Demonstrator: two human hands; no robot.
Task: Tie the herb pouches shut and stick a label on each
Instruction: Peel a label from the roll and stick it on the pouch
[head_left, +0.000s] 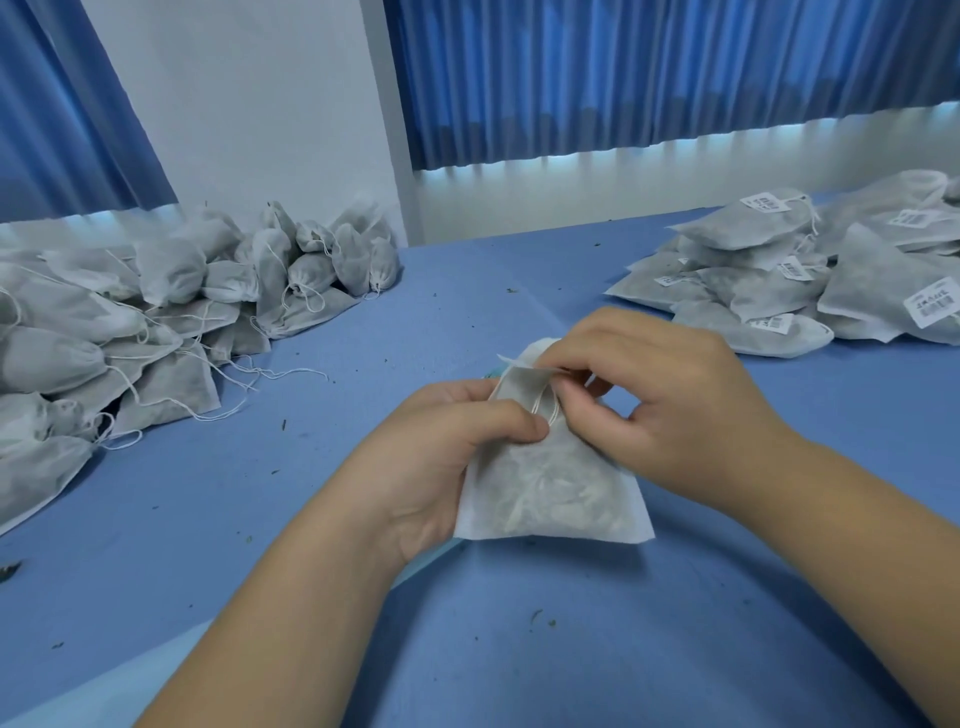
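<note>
Two bare hands work one white herb pouch (556, 493) at centre frame, over the blue table (467, 649); can't tell if its lower edge touches the cloth. Left hand (447, 457) grips the pouch's left side, thumb clamped on the front just under the neck, other fingers hidden behind. Right hand (660, 395) has its fingers curled together, pinching the white drawstring (545, 408) at the neck. Dried herb shows through the fabric. Far left: heap of pouches (156, 322) with strings trailing loose. Far right: stack of flat pouches (810, 280) carrying barcode labels (932, 306). Green crumbs (535, 618) dot the table. Blue curtains (623, 73) hang behind.
</note>
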